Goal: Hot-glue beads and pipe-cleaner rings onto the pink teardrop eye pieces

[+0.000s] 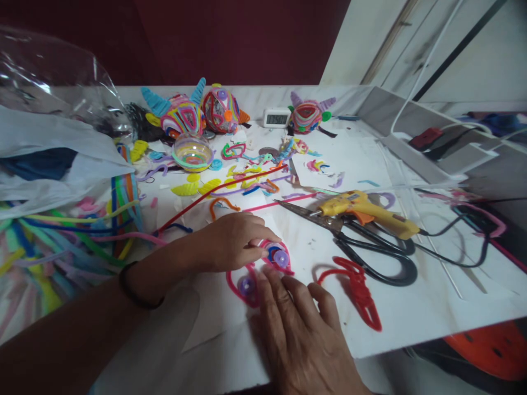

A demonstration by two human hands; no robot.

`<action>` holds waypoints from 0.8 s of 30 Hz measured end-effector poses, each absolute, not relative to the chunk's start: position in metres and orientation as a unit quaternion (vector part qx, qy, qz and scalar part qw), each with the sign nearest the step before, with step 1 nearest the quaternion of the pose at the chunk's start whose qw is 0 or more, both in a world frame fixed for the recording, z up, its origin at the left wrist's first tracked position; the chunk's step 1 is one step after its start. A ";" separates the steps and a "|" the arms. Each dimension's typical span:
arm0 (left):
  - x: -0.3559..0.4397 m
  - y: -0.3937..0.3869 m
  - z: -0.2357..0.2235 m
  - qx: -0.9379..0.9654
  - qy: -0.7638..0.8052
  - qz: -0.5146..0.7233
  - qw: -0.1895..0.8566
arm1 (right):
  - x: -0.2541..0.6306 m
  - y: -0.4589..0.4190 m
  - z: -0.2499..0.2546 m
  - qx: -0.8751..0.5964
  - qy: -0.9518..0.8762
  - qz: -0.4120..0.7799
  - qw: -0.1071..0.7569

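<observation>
A pink pipe-cleaner shape (pixel 291 258) with a blue inner loop and a purple bead-like centre lies on the white paper. My left hand (pixel 230 241), reaching in from the left with a black band on its wrist, pinches the shape's upper left edge between thumb and finger. My right hand (pixel 304 329) rests palm down just below, fingers extended, fingertips at the shape's lower edge. Between the hands sits a second pink pipe-cleaner loop (pixel 229 282) with a purple centre (pixel 247 285), partly covered by the right fingers. A bent red pipe-cleaner piece (pixel 362 293) lies right of them.
Black-handled scissors (pixel 370 252) lie to the right, with a yellow glue gun (pixel 362 211) across them. Pipe cleaners (pixel 41 258) and a plastic bag (pixel 53 159) crowd the left. Decorated balls (pixel 222 109), a digital clock (pixel 276 117) and a clear bowl (pixel 192 153) stand behind.
</observation>
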State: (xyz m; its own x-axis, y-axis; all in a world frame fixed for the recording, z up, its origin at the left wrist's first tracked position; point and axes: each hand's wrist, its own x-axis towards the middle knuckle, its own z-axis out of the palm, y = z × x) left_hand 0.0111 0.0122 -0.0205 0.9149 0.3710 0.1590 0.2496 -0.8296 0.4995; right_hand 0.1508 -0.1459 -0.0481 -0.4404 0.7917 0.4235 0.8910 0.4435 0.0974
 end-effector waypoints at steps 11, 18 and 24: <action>0.011 0.012 -0.021 0.946 0.172 0.109 0.253 | 0.143 -0.145 -0.052 -0.539 -0.800 -0.156 0.214; 0.011 0.013 -0.021 0.946 0.170 0.108 0.255 | 0.141 -0.145 -0.057 -0.537 -0.796 -0.163 0.227; 0.012 0.011 -0.019 0.948 0.169 0.100 0.251 | 0.145 -0.146 -0.050 -0.527 -0.813 -0.157 0.191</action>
State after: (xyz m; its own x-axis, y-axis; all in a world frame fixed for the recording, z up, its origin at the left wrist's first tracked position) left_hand 0.0116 0.0110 -0.0187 0.9231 0.3699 0.1052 0.2694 -0.8172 0.5095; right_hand 0.1450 -0.1461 -0.0502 -0.3716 0.7965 0.4770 0.9169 0.3954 0.0540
